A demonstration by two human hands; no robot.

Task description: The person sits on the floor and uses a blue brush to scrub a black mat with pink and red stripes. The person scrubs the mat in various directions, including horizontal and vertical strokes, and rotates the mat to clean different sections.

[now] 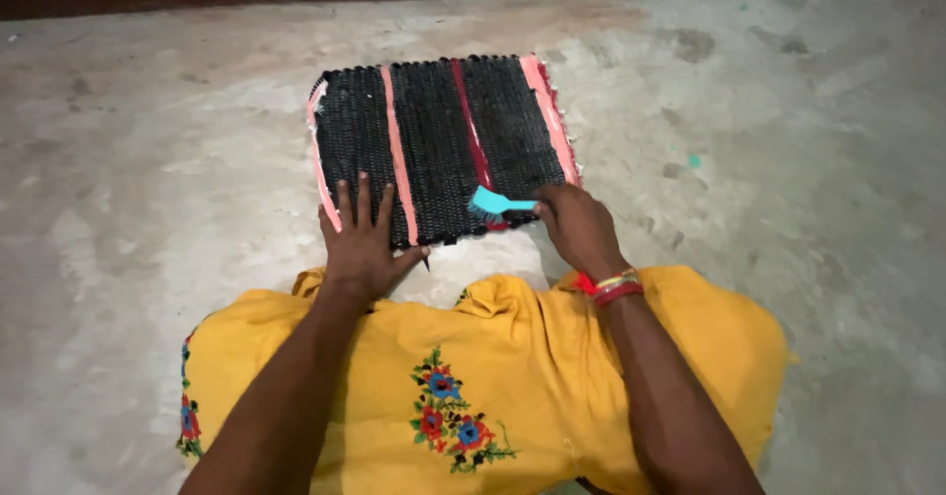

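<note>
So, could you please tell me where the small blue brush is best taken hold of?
Grip the blue brush by its slim handle, coming from the right: the bristled head lies on the mat, the handle points right, and the right hand already holds it there.

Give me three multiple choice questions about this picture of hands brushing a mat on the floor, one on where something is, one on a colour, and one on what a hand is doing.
1. Where does the left hand rest?
A. On the mat's near edge
B. On the bare floor beyond the mat
C. On the brush

2. What colour is the brush?
A. Red
B. Light blue
C. Yellow

3. How is the right hand?
A. Flat and empty
B. Raised off the mat
C. Closed on the brush handle

Answers: 1 A, the fingers lie spread on the woven black mat near a pink stripe. 2 B, the brush head shows light blue against the black weave. 3 C, the handle runs into the closed fingers, with the head on the mat.
</note>
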